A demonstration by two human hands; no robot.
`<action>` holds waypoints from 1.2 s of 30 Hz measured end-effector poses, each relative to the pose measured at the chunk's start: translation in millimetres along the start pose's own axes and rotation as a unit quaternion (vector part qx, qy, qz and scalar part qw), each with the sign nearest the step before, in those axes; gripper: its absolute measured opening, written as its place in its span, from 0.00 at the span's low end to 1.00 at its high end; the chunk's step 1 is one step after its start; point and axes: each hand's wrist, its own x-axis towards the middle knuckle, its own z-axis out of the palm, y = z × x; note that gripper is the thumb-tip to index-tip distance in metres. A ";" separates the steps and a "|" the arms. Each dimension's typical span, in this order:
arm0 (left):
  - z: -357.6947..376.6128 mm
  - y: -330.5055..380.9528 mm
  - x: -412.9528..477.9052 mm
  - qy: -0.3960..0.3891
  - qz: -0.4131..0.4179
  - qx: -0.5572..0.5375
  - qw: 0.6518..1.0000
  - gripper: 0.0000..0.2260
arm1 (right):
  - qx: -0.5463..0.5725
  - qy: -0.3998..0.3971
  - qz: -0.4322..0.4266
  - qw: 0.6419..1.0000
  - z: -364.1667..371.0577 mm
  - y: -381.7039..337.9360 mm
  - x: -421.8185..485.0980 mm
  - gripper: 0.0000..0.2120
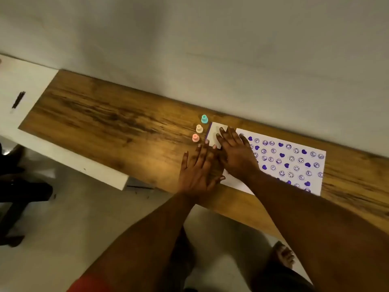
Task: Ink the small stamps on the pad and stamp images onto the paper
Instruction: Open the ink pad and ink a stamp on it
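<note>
Now left hand [197, 171], right hand [235, 157] flat, fingers straight, touching ink pad [214, 133]; 3 stamps [199, 128] beside.

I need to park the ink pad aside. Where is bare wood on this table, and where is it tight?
The widest bare wood runs from the three stamps leftward to the table end. A smaller patch lies right of the paper. Crowded mid-table: stamps, ink pad, left hand, right hand and the paper's left edge.

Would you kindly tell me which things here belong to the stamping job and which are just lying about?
Job: teal stamp, peach stamp, pink stamp, ink pad, stamped paper.
Lying about: black pen, on the white table at left.
</note>
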 end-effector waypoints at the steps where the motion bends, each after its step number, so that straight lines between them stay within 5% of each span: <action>1: 1.0 -0.5 1.0 0.005 0.002 -0.001 1.000 0.41 | -0.012 0.001 -0.004 1.000 1.6 1.5 1.2 0.30; 14: 23.5 -30.7 -32.8 0.092 -0.156 -0.031 0.983 0.40 | -0.056 -0.007 -0.047 0.997 23.7 -30.9 -20.6 0.24; 36: 12.0 -73.7 -66.2 0.070 -0.090 -0.190 0.975 0.34 | -0.073 -0.021 -0.114 0.991 32.5 -89.2 -50.5 0.18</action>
